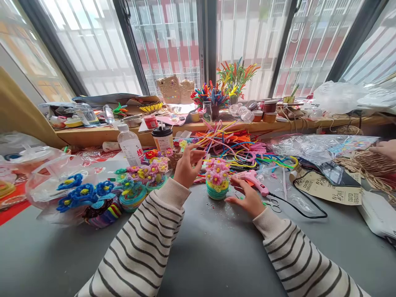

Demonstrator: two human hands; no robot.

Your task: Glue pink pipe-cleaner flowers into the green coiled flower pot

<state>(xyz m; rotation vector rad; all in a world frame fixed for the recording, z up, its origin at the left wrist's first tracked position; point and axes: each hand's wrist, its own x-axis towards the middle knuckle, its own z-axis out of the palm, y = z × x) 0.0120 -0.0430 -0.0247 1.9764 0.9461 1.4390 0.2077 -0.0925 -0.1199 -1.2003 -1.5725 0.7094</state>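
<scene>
A small flower pot (217, 190) wound in teal and yellow stands upright on the grey table, topped with pink pipe-cleaner flowers (217, 169) with yellow centres. My right hand (247, 198) is just right of the pot, thumb and fingers spread around nothing. Whether a fingertip touches the pot, I cannot tell. Left of the flowers, my left hand (187, 167) is raised, its fingers loosely bent and apart from the thumb. I see nothing held in it. A pink glue gun (255, 181) lies beyond my right hand, with small scissors (274, 205) beside it.
More flower pots (133, 197) stand at left, near a water bottle (128, 144) and a lidded cup (163, 140). Loose pipe cleaners (229, 142) pile up behind. A black cable (309, 216) loops at right, near a phone (337, 173). Another person's hand (386, 149) touches twine (371, 163).
</scene>
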